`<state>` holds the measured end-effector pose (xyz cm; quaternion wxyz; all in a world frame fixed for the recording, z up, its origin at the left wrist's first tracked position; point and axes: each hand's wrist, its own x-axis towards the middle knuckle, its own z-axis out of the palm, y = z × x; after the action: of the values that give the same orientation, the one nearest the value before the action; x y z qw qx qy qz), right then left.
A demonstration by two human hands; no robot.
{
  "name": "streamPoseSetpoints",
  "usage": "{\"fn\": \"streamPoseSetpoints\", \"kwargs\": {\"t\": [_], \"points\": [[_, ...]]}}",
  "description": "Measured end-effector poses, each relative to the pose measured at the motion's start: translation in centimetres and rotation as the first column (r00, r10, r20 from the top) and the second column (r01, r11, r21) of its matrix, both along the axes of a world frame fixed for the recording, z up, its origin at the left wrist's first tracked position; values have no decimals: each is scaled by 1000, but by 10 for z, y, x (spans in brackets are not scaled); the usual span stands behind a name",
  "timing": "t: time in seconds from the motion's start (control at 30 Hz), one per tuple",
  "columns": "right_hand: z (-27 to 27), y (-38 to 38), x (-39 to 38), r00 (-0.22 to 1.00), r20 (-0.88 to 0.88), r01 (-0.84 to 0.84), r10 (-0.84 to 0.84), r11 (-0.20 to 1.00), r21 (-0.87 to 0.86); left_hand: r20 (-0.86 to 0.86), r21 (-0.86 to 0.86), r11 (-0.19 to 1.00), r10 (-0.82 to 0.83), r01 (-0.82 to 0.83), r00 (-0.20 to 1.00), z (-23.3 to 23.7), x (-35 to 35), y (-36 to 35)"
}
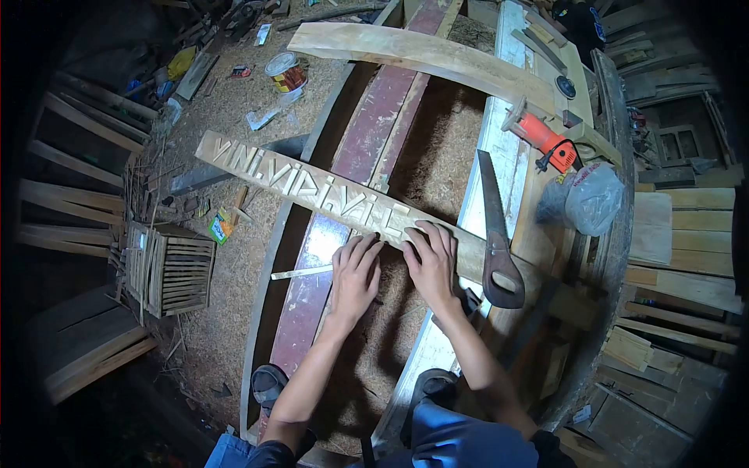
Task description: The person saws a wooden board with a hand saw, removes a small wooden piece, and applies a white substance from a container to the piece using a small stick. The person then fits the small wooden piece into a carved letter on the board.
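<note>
A long wooden board [343,184] lies slantwise across the beams, bearing raised pale wooden letters [296,181] that read roughly "VINI.VIDI.VI" and a last C-like shape made of strips [395,221]. My left hand [356,269] is at the board's near edge, fingers bent and close together beside that last shape. Just right of it, my right hand [431,257] rests its curled fingertips on the board. Anything small between the fingers of either hand is hidden. A thin pale strip [300,272] lies on the reddish beam left of my left hand.
A handsaw [497,234] lies over the board's right part. Beyond it are an orange power tool [546,140] and a plastic bag [594,199]. A curved plank [421,53] spans the far side. Sawdust covers the floor, with a can [285,72] and a slatted crate [175,269].
</note>
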<state>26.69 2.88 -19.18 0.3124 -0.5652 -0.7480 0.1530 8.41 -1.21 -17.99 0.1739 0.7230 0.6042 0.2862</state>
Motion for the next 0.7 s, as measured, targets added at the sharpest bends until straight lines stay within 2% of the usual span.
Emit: {"fn": "streamPoseSetpoints", "kwargs": {"t": [0.7], "points": [[-4,9,-9,1000,0,-8,8,1000,9,-20,-22,999,31,-31,999,-7,8,15]]}}
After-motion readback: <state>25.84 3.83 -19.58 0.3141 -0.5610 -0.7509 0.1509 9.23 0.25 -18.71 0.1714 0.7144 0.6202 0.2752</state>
